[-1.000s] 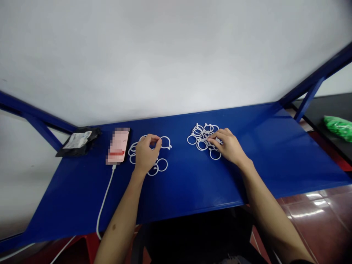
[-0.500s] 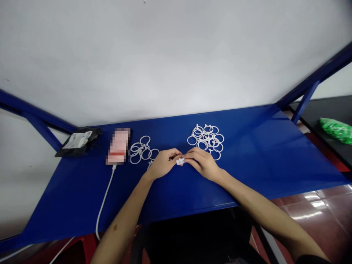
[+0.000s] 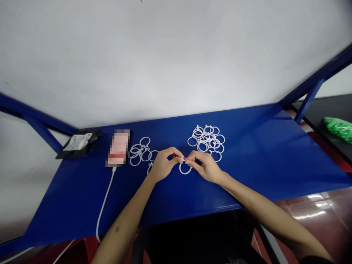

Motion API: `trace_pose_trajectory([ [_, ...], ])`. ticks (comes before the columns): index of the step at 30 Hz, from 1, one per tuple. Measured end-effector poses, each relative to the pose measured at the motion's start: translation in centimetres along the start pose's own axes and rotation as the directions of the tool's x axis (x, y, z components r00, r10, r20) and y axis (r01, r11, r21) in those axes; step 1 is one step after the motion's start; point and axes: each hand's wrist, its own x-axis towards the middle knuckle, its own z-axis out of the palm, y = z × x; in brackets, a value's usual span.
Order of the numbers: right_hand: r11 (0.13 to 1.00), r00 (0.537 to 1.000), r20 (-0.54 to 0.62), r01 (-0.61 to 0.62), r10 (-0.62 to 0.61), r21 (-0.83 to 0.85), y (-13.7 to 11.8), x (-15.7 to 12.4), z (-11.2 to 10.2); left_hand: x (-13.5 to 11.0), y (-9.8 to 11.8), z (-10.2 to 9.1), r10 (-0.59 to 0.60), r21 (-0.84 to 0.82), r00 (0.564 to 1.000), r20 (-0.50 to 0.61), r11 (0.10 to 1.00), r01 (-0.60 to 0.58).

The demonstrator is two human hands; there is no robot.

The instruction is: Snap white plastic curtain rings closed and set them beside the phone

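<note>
Between my hands a white plastic ring (image 3: pixel 185 173) hangs with its loop toward me. My left hand (image 3: pixel 166 163) pinches its top between thumb and forefinger from the left. From the other side my right hand (image 3: pixel 204 165) grips the same spot, so the fingertips of both hands nearly meet and partly hide the joint. Several white rings with small knobs lie in a pile (image 3: pixel 209 139) just beyond my right hand. A looser group of white rings (image 3: pixel 140 151) lies left of my left hand, and one ring (image 3: pixel 149 168) is partly covered by that hand.
A phone-like pixelated object (image 3: pixel 118 148) with a white cable (image 3: pixel 104 203) lies on the blue table (image 3: pixel 247 146). Left of it is a black plastic package (image 3: pixel 79 142) with a label. Blue frame bars (image 3: pixel 309 101) rise at both sides. A green bag (image 3: pixel 339 128) sits on a dark surface at right.
The white piece between my fingertips now shows as a ring hanging toward me; before, only a small white bunch was visible. My hands stay in nearly the same place.
</note>
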Motion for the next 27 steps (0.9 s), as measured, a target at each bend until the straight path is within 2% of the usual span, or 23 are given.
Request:
trace_pose_trajectory([
  [6, 0.995, 0.994, 0.062, 0.097, -0.095, -0.024, -0.4, -0.5, -0.3, -0.3, 0.7, 0.2, 0.107, -0.012, 0.994, 0.007, 0.994, -0.107],
  [10, 0.986, 0.983, 0.127, 0.143, -0.132, -0.085, -0.2, -0.3, -0.5, -0.2, 0.8, 0.4, 0.121, 0.064, 0.993, 0.018, 0.991, -0.122],
  [12, 0.976, 0.980, 0.150, 0.151, -0.127, -0.156, 0.1, 0.2, -1.1, 0.0, 0.8, 0.3, 0.112, 0.152, 0.994, 0.014, 0.982, -0.112],
  [14, 0.954, 0.987, 0.123, 0.134, -0.104, -0.267, 0.4, 0.6, -2.4, 0.2, 0.6, -0.4, 0.111, 0.301, 0.994, 0.009, 0.947, -0.108],
  [17, 0.894, 0.997, -0.042, 0.037, -0.062, -0.446, 0.7, 1.0, -5.3, 0.3, 0.3, -2.2, 0.114, 0.584, 0.993, -0.011, 0.807, -0.087],
  [19, 0.840, 0.993, -0.106, -0.019, -0.046, -0.542, 1.0, 0.9, -7.2, 0.0, 0.1, -3.6, 0.065, 0.692, 0.998, -0.013, 0.721, -0.038],
  [21, 0.804, 0.993, -0.110, -0.042, -0.030, -0.593, 1.2, 0.6, -8.5, -0.4, -0.1, -4.9, -0.031, 0.726, 0.999, 0.044, 0.688, -0.011],
  [24, 0.783, 0.997, -0.074, -0.021, -0.032, -0.621, 1.5, 0.4, -9.0, -0.8, 0.0, -5.9, -0.130, 0.741, 0.984, 0.125, 0.671, -0.006],
  [27, 0.769, 0.999, -0.022, 0.010, -0.031, -0.640, 1.8, 0.3, -8.7, -0.8, 0.0, -5.9, -0.180, 0.743, 0.971, 0.157, 0.669, 0.004],
])
